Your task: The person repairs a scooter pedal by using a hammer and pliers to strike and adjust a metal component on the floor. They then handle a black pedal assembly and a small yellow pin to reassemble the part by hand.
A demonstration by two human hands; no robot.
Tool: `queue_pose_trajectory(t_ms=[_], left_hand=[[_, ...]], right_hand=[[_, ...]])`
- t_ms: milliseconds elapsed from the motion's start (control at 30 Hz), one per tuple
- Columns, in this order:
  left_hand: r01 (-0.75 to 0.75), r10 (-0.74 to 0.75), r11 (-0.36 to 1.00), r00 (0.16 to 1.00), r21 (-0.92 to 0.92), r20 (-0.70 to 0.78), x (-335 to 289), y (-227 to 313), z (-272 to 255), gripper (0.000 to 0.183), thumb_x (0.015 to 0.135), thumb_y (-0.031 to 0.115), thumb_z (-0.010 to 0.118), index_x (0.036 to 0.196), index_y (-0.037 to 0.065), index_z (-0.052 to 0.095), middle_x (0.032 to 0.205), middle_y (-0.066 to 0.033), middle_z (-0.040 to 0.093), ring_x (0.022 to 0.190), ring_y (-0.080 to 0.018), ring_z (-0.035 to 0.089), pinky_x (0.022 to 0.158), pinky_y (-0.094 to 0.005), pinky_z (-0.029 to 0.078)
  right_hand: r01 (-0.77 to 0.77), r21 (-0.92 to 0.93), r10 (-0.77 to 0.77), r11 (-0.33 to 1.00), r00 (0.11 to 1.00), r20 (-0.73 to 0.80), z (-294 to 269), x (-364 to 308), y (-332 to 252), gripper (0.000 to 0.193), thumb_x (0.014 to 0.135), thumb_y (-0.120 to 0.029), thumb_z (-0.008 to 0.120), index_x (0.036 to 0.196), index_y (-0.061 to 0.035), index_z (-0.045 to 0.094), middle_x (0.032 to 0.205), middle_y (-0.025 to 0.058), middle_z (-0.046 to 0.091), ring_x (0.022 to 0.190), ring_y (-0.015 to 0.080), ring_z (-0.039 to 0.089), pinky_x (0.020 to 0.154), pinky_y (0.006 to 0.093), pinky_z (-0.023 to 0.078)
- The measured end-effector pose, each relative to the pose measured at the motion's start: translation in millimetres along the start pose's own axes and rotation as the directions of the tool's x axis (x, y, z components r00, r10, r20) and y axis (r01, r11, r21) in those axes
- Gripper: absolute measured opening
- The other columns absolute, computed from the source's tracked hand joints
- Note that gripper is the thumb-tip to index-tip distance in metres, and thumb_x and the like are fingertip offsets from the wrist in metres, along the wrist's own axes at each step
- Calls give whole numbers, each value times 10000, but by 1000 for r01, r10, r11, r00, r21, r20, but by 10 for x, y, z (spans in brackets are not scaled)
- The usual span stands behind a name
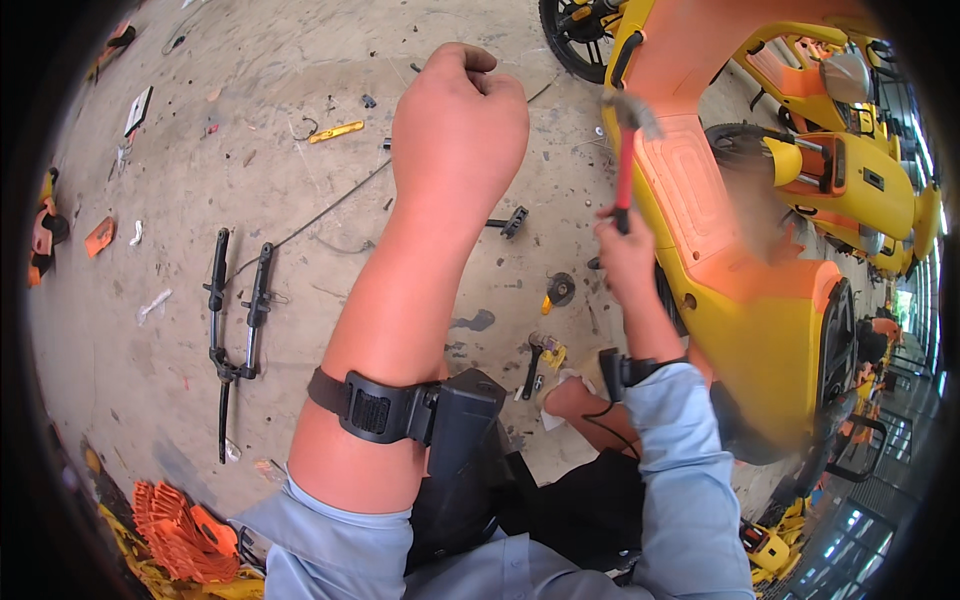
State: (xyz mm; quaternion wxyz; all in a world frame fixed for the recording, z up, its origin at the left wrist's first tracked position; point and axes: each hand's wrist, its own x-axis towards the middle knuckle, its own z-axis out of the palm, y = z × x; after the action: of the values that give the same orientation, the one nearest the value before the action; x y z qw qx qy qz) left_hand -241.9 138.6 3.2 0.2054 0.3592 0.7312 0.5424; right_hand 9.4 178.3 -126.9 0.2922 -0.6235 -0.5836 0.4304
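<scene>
My left hand (458, 118) is raised close to the camera in a closed fist, with a black strap and device around the forearm; a thin dark cable seems to run from the fist toward the floor. My right hand (627, 255) grips the red handle of a hammer (626, 150), whose grey metal head is held up against the orange and yellow scooter body (740, 270). The hammer head looks blurred.
A black front fork (235, 310) lies on the concrete floor at left. Small parts, a second hammer (535, 362) and a round black piece (561, 288) lie near my knee. More yellow scooters stand at right. Orange plastic pieces are piled at lower left.
</scene>
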Motion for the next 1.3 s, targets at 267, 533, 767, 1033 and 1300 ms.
queue_pose_trajectory(t_ms=[267,533,767,1033,1300], left_hand=[[48,-49,999,993,-11,-112,-24,-129,-465,329,860,183,569,1105,-25,639,919,-124,687,829,-221,662,758,-327,513],[-73,79,996,987,51,-139,-289,217,-280,275,849,83,542,1043,-94,624,876,-209,681,774,-278,662,733,-359,518],[-118,124,992,970,41,-209,-173,116,-201,290,855,94,536,1072,-82,615,919,-209,688,847,-306,678,772,-357,523],[-43,43,999,998,12,-35,-155,74,-73,324,857,179,546,1091,-29,628,896,-188,698,843,-318,677,782,-387,524],[29,-115,972,925,234,362,-192,-2,-55,326,905,206,574,1142,-14,621,996,-109,676,793,-178,624,717,-307,500]], right_hand=[[691,241,-646,682,723,-245,-409,106,-1905,106,895,-43,604,965,27,643,581,5,489,486,76,455,481,227,398],[-230,-320,248,919,969,16,1329,-630,2374,223,817,-166,634,876,32,716,674,195,652,657,312,660,653,398,493],[-410,219,400,885,912,92,758,-453,1220,96,805,-54,590,872,-11,645,577,1,499,423,111,430,409,286,338],[-593,319,615,739,787,37,520,-1058,2006,67,797,-56,600,850,-25,628,596,32,522,390,133,443,361,292,333],[-588,101,586,802,808,49,615,-510,2134,36,810,-51,615,826,-36,586,590,24,516,421,132,470,377,298,340]])
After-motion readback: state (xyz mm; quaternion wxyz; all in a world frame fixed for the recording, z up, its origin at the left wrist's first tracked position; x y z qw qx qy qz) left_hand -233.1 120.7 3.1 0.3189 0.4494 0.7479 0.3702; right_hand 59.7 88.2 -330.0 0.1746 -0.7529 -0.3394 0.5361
